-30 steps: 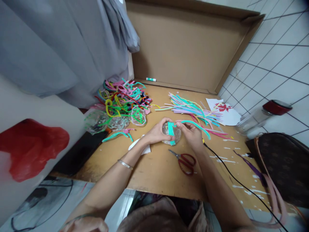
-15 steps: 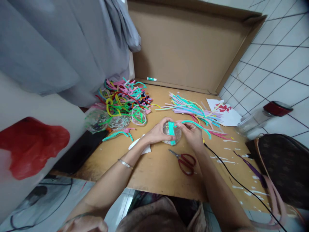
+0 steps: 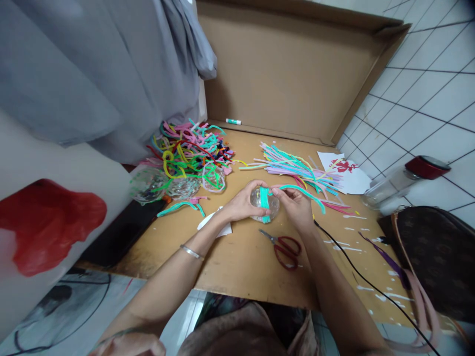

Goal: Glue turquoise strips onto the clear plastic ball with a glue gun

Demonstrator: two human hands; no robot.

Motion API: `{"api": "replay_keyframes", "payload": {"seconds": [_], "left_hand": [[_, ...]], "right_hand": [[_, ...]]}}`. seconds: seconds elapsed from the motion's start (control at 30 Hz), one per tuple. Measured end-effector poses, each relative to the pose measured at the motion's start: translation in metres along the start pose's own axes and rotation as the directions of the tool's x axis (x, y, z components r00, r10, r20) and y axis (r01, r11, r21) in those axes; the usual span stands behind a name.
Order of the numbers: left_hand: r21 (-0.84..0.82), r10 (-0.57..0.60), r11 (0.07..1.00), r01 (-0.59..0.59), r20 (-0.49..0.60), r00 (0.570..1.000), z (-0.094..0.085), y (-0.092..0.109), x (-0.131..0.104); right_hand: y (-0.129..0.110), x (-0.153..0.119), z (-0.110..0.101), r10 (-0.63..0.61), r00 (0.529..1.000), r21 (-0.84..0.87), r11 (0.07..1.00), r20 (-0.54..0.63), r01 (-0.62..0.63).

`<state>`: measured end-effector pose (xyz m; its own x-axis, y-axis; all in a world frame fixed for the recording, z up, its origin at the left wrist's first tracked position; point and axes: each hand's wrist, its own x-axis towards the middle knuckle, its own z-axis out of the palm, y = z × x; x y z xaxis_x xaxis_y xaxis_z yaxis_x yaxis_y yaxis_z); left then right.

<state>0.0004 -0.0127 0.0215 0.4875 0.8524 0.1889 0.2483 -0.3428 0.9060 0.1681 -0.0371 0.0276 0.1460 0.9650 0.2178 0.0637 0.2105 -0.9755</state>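
My left hand (image 3: 243, 201) is wrapped round the side of a clear, rounded plastic piece (image 3: 273, 208), thumb and fingers on opposite edges. A band of turquoise pipe cleaner (image 3: 264, 199) runs across the middle of that piece. At its right, my right hand (image 3: 296, 203) pinches a turquoise pipe cleaner (image 3: 304, 191), whose loose end curves out past the knuckles to the right. Red-handled scissors (image 3: 285, 249) lie on the table just below both hands, blades pointing up and left.
Tangled colourful pipe cleaners (image 3: 189, 148) and clear plastic pieces (image 3: 148, 185) lie at left. Straight pipe cleaners (image 3: 293, 168) are behind my hands. A bottle (image 3: 404, 178), a brown bag (image 3: 430, 252) and a black cable (image 3: 356, 269) occupy the right; a cardboard panel (image 3: 289, 74) stands behind.
Almost nothing differs. Both hands keep the same grip, and the clear plastic piece has shifted very slightly to the right.
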Motion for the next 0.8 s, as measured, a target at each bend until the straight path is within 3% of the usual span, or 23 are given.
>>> {"api": "replay_keyframes", "payload": {"seconds": [0.57, 0.8], "left_hand": [[-0.081, 0.111, 0.990, -0.113, -0.030, 0.993, 0.004, -0.014, 0.003], [-0.059, 0.134, 0.989, -0.138, -0.074, 0.988, 0.006, -0.009, 0.001]], "right_hand": [[0.000, 0.001, -0.001, -0.011, 1.000, -0.039, 0.999, -0.001, 0.011], [0.000, 0.001, -0.001, -0.012, 1.000, -0.028, 1.000, -0.003, 0.012]]}}
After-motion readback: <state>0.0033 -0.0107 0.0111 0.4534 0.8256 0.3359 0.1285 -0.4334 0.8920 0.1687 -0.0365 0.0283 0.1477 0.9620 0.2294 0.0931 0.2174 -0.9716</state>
